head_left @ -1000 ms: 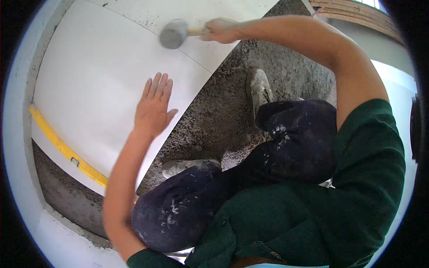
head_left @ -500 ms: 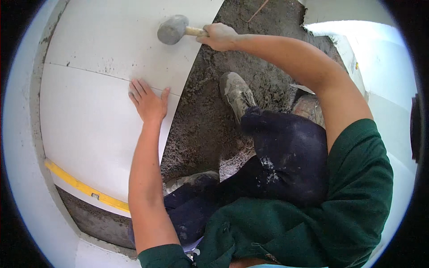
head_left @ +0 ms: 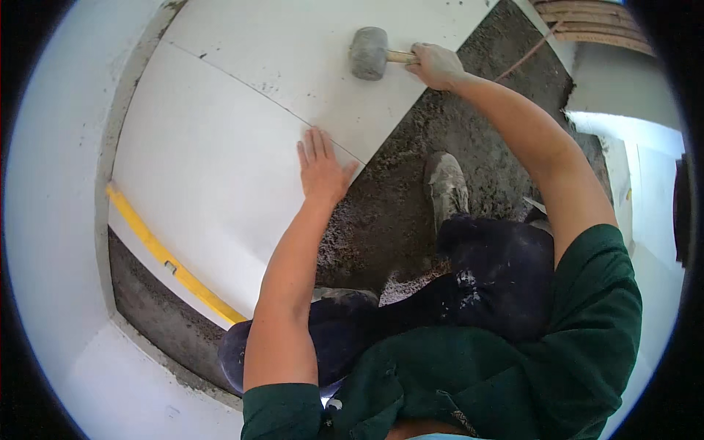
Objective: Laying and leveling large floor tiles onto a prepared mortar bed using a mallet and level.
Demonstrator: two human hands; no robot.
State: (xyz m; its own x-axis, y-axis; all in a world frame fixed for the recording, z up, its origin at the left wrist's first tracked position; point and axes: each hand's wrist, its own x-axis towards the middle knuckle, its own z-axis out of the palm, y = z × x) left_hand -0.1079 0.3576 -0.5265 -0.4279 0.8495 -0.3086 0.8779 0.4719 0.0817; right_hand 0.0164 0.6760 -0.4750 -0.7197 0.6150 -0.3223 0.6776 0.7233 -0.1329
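"So, where do we have the mallet (head_left: 377,54)?"

"Upper centre of the frame, our right hand (head_left: 438,67) closed round its handle (head_left: 400,56), which runs nearly level, head (head_left: 368,56) pointing left."

"And our left hand (head_left: 323,173)?"

"Flat on the white tile (head_left: 213,154), mid-frame, thumb spread out sideways."

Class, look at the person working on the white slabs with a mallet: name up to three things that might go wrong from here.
The left hand lies flat on a white slab; a stray blow from the mallet in the grip of the right hand might catch it. The yellow spirit level rests near the slab's edge; knocks might jolt it. The shoe on dark, rough ground could leave dents, if that's soft.
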